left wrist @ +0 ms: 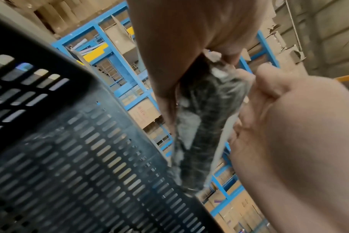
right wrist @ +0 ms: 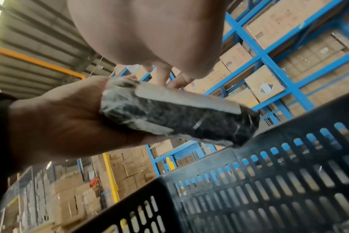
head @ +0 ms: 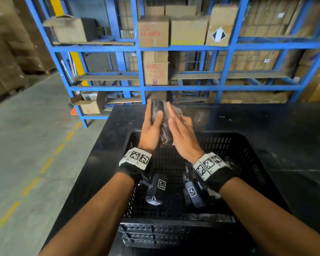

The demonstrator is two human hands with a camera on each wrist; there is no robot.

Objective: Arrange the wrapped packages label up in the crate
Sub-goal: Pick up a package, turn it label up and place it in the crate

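A black wrapped package [head: 163, 130] is held upright over the far rim of the black perforated crate [head: 257, 145]. My left hand [head: 153, 119] grips it, thumb across its front and palm against its left side. My right hand [head: 177, 124] lies with straight fingers against its right side. In the right wrist view the package [right wrist: 179, 119] shows a pale label [right wrist: 185, 99] along one face, above the crate wall [right wrist: 269, 181]. The left wrist view shows the package [left wrist: 205, 110] between both hands, beside the crate [left wrist: 70, 141]. Another wrapped package [head: 209, 218] lies along the crate's near wall.
The crate stands on a black table [head: 275, 117]. Behind the table a blue rack [head: 174, 47] holds cardboard cartons. A concrete aisle [head: 26, 145] with a dashed yellow line runs along the left. Rims of nested crates [head: 146, 235] show under the near edge.
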